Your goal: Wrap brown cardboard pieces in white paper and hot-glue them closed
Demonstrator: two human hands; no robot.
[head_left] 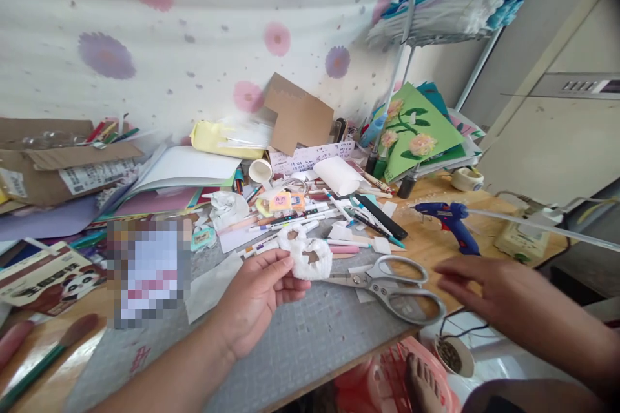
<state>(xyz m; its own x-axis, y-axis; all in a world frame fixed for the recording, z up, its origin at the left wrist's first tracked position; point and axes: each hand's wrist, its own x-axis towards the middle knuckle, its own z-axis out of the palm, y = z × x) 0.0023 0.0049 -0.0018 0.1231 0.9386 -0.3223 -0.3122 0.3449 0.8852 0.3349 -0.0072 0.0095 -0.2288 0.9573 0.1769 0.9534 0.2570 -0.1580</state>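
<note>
My left hand (264,293) pinches a white, fuzzy figure-eight piece (317,270) between thumb and fingers. The piece has two ragged holes, the smaller one farther from me. My right hand (467,284) is in the air at the table's right side, its fingers loosely stretched with nothing visible in them. Grey-handled scissors (385,287) lie on the mat just left of it, their blades partly hidden behind the white piece. Beyond my right hand rests a blue hot glue gun (448,219) with a long clear glue stick at its back.
Pens, erasers (281,201) and paper scraps crowd the middle of the grey mat (285,355). A cardboard box (53,161) stands at the left, a green flower card (426,129) at the back right. Blue and white fuzzy stems (450,10) hang above. A power strip (526,232) sits right.
</note>
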